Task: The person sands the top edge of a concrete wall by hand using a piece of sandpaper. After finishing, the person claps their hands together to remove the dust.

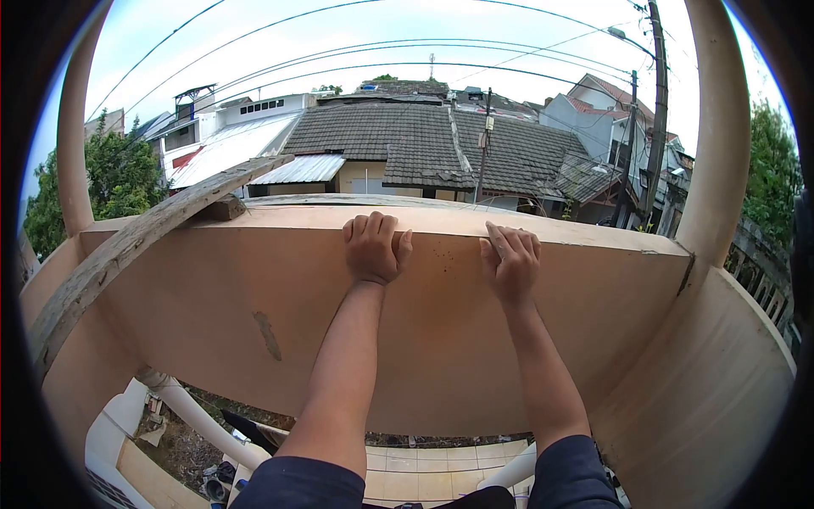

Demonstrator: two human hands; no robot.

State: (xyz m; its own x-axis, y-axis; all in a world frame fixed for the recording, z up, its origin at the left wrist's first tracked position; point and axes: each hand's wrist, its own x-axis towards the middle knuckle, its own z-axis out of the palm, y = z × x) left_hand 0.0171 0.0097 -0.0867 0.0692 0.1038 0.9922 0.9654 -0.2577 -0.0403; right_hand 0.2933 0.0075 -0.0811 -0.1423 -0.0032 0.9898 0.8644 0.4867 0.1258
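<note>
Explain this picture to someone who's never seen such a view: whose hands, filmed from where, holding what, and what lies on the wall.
There is no machine, only a person's bare hands. A camera worn on that person's head looks forward and down, so the arms reach away from you. The left hand and right hand grip the upper edge of a wall; no loose object is visible in either. On the left, a weathered plank slants across the wall, with a wooden block beneath. Beyond are tiled roofs.
</note>
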